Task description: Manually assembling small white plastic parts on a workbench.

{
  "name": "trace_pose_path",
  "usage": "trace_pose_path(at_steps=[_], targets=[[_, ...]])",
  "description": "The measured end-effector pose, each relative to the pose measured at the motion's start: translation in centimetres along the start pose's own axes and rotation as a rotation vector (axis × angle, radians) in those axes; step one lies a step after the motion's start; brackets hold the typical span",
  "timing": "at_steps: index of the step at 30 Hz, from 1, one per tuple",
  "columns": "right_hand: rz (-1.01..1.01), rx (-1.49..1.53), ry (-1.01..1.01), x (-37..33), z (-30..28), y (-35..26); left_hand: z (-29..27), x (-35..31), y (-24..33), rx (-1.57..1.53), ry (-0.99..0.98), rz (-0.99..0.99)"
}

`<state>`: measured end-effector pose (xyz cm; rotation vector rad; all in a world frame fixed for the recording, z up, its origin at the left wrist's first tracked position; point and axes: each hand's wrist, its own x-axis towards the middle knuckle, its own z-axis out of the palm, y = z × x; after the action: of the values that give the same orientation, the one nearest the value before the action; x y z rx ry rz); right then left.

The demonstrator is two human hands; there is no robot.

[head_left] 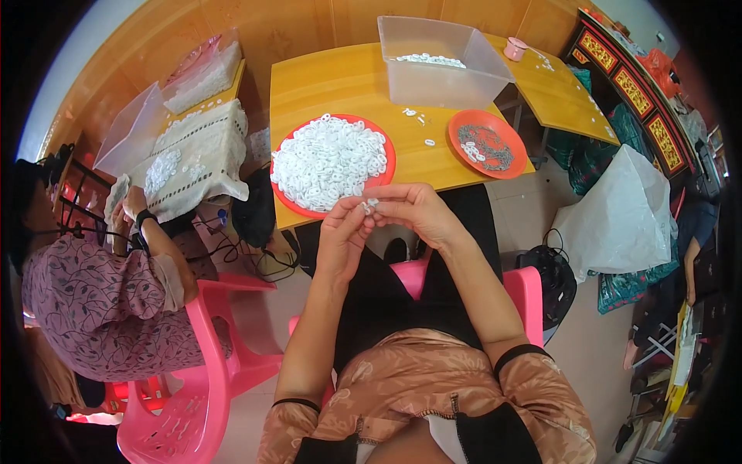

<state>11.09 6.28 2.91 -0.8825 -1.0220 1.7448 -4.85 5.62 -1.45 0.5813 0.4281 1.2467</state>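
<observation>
My left hand (341,234) and my right hand (421,214) meet over the near edge of the table, both closed. Their fingertips pinch small white plastic pieces (370,204) between them; fingers cover part of these, so how they are joined is hard to tell. Just beyond my left hand stands a round red tray (391,160) heaped with white oval plastic rings (328,158). To the right, an orange plate (473,122) holds grey metal chain (497,145) and a small group of white rings (471,151).
A clear plastic bin (437,87) with white pieces stands at the table's back. Loose pieces (413,114) lie on the yellow table (332,81). Left, a co-worker (108,301) sits at a cloth-covered table (220,127), near a pink chair (209,332). A white sack (622,213) stands right.
</observation>
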Motion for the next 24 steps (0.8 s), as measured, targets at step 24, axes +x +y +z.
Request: trace_pose_path(at_steps=[24], targets=[[-0.013,0.256,0.225,0.2,1.4,3.4,0.3,0.0,0.1,-0.006,0.039,0.052]])
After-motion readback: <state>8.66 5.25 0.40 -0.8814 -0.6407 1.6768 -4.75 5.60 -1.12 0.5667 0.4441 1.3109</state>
